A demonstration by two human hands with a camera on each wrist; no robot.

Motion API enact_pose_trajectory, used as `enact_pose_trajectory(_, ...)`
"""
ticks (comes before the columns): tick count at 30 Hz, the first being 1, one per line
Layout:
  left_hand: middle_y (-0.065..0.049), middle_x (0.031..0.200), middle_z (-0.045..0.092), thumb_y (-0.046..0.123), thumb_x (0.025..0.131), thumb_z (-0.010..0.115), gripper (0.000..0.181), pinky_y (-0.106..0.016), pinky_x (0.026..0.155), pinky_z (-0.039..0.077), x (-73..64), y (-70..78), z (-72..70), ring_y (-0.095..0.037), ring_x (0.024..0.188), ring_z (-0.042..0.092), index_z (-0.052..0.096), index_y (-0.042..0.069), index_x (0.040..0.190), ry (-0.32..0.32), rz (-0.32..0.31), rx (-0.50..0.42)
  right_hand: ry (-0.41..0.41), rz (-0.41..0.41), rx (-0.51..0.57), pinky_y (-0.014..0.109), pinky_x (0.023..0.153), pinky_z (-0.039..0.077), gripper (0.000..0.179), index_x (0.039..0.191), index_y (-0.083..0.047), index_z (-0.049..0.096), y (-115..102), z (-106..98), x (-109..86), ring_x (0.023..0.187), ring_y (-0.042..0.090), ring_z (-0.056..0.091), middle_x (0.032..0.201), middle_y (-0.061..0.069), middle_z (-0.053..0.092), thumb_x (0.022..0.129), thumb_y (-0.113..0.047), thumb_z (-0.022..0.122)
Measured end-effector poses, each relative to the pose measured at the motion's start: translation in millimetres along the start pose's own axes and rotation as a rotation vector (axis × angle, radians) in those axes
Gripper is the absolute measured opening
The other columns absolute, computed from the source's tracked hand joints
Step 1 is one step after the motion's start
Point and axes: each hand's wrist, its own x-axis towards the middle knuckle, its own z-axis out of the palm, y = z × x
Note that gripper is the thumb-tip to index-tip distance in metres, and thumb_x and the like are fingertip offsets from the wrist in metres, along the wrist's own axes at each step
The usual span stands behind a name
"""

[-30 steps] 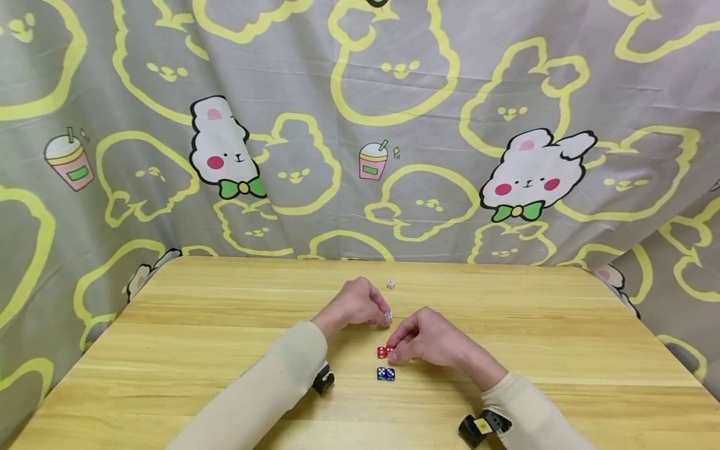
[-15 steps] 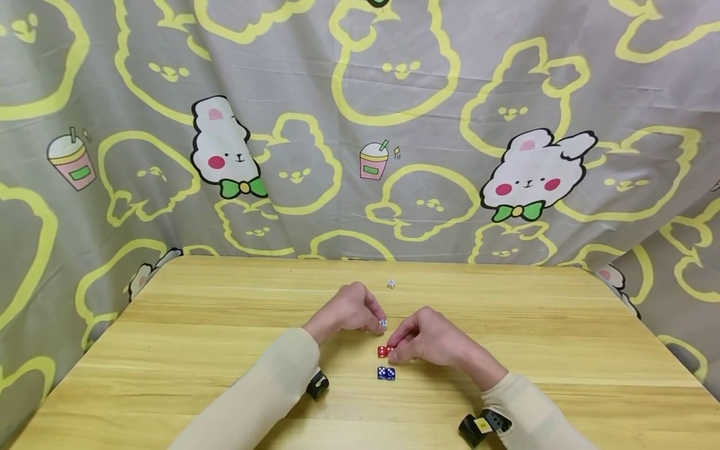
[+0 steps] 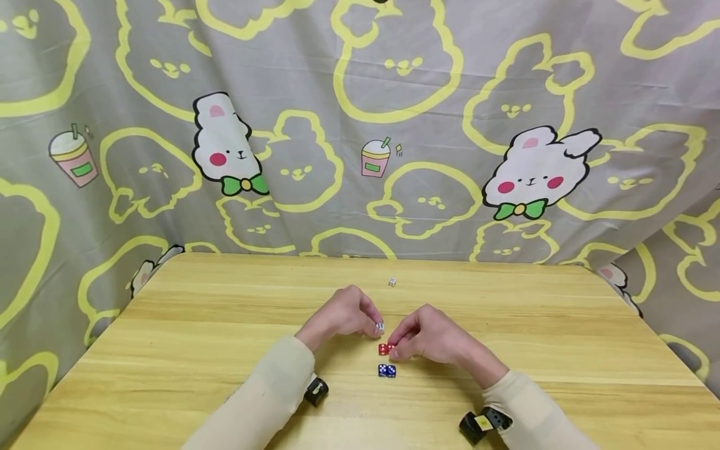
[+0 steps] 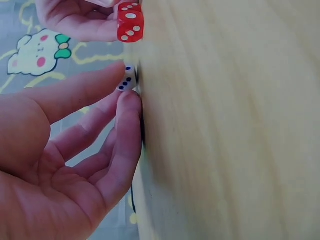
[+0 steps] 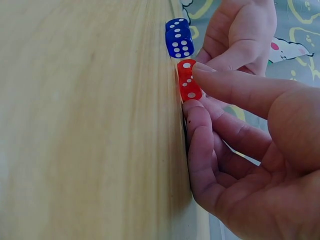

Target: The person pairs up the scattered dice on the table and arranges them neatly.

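My left hand [image 3: 347, 311] pinches a white die [image 3: 380, 327] with blue dots between thumb and fingertips, at the table top just behind the red dice. In the left wrist view, that white die [image 4: 129, 78] shows between the thumb and a finger. My right hand [image 3: 430, 334] pinches the right-hand die of a red pair. The left red die [image 3: 383, 349] sits against it, its white dots facing me. In the right wrist view, thumb and finger grip the red die [image 5: 190, 86]. Nearer me, two blue dice [image 3: 387, 370] stand side by side, untouched.
Another white die [image 3: 392, 282] lies alone farther back, near the table's rear edge. The wooden table [image 3: 214, 300] ends at a patterned grey curtain [image 3: 315, 62]. Black wrist cameras [image 3: 317, 391] sit below both sleeves.
My left hand has drawn the white die toward me and slightly left, closer to the red dice. My right hand stays at the red pair.
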Motion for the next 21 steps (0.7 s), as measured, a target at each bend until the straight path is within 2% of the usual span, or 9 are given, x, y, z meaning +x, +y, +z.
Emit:
enact_pose_trajectory(8, 0.001, 0.079, 0.074, 0.005, 0.083, 0.088, 0.011, -0.026, 0.065, 0.048, -4.7, -3.0, 0.4, -0.015, 0.066, 0.06, 0.081, 0.012, 0.087, 0.013, 0.005, -0.011, -0.003, 0.006, 0.0, 0.021, 0.065, 0.049, 0.014, 0.094, -0.007, 0.082, -0.3, -0.5, 0.4, 0.075, 0.01, 0.065, 0.084, 0.002, 0.079, 0.083, -0.009, 0.09)
enact_pose_trajectory(21, 0.001, 0.077, 0.074, 0.002, 0.081, 0.088, 0.014, -0.025, 0.064, 0.048, -4.4, -2.8, 2.8, -0.013, 0.067, 0.061, 0.081, 0.012, 0.088, 0.024, 0.011, -0.006, 0.007, 0.013, -0.015, 0.023, 0.067, 0.051, 0.015, 0.094, -0.008, 0.082, -0.7, -1.6, 0.6, 0.076, 0.012, 0.066, 0.083, 0.001, 0.078, 0.081, -0.007, 0.09)
